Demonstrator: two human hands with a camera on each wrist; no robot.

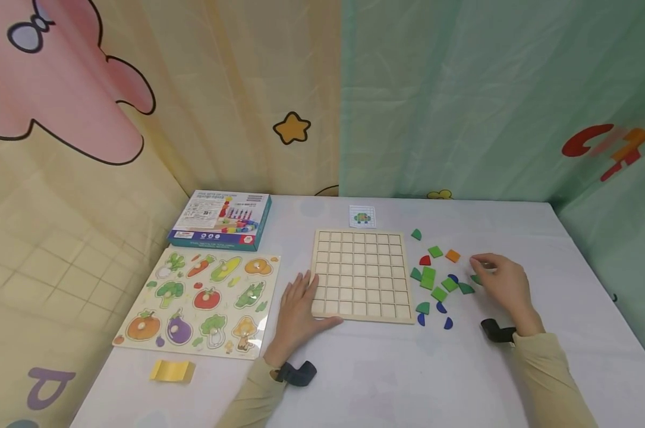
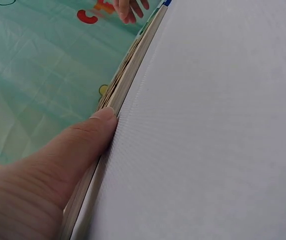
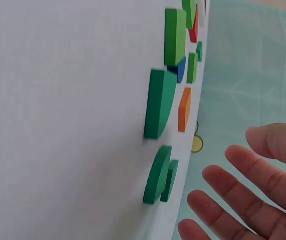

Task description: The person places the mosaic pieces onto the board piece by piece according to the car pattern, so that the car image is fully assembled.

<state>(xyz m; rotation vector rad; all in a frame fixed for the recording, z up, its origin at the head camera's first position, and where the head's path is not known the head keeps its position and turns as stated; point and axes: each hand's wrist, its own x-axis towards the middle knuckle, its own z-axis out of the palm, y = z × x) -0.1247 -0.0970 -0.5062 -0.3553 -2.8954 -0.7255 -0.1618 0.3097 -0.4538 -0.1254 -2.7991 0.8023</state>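
A square wooden grid board (image 1: 360, 276) lies flat on the table, its cells holding no pieces. My left hand (image 1: 298, 312) rests at its near left corner, fingers spread along the left side. In the left wrist view the thumb (image 2: 90, 137) touches the board's near edge. To the right of the board are scattered several flat pieces: green squares (image 1: 428, 277), dark green quarter-rounds (image 1: 466, 288), blue half-rounds (image 1: 448, 323), a red piece (image 1: 425, 260) and an orange square (image 1: 452, 255). My right hand (image 1: 506, 288) hovers by dark green pieces (image 3: 157, 175), fingers loosely bent and apart, holding nothing.
Behind the board lies a small pattern card (image 1: 362, 217). At the left are a vegetable peg puzzle (image 1: 194, 318), a boxed toy set (image 1: 217, 220) and a yellow block (image 1: 172, 371). Printed curtains (image 1: 450, 101) hang behind the table (image 1: 386, 374).
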